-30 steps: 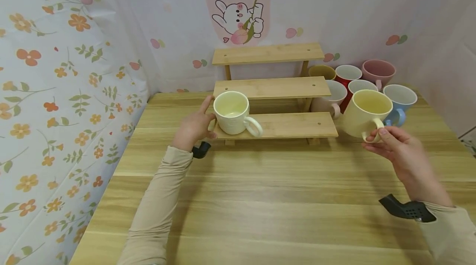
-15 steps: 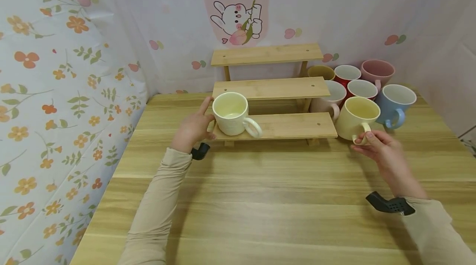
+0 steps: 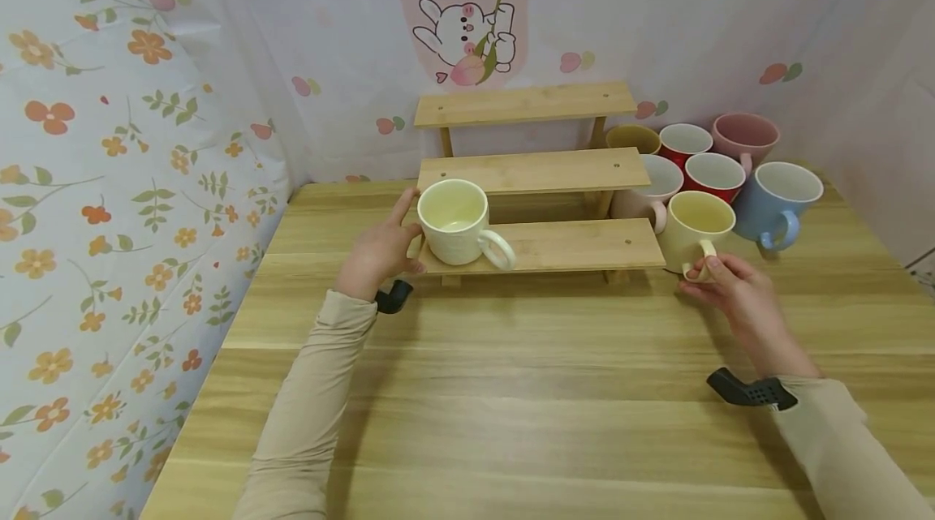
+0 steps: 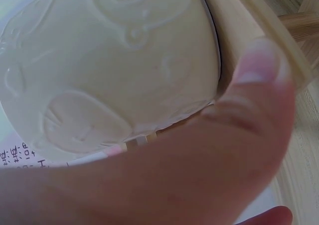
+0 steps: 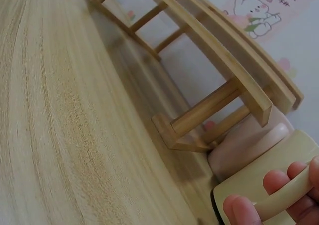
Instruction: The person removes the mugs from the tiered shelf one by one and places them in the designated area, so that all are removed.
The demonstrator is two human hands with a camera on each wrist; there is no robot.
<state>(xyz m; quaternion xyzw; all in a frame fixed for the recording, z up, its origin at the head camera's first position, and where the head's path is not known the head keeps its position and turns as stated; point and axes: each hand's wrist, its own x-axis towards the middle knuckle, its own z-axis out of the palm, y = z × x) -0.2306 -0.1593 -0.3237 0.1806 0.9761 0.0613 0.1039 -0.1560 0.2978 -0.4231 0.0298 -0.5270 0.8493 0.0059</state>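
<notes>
A cream mug (image 3: 454,221) with raised patterns stands at the left end of the lowest shelf of a wooden three-tier rack (image 3: 577,246), its handle turned right. My left hand (image 3: 380,251) is spread beside it, index finger straight out and thumb at the shelf's front edge. In the left wrist view, the thumb (image 4: 259,80) rests on the shelf board just beside the mug's base. My right hand (image 3: 738,293) pinches the handle of a pale yellow mug (image 3: 690,238), held upright off the rack's right end. In the right wrist view, fingers curl round that handle (image 5: 286,197).
Behind and beside the yellow mug stand a pale pink mug (image 3: 635,199), red mugs (image 3: 714,179), a blue mug (image 3: 774,204), a pink mug (image 3: 748,135) and a mustard mug (image 3: 632,139). A printed cloth (image 3: 329,58) hangs behind the wooden table (image 3: 526,414).
My right hand has carried the yellow mug left and lower, toward the rack's right end, uncovering more of the blue mug. My left hand and the cream mug stay put.
</notes>
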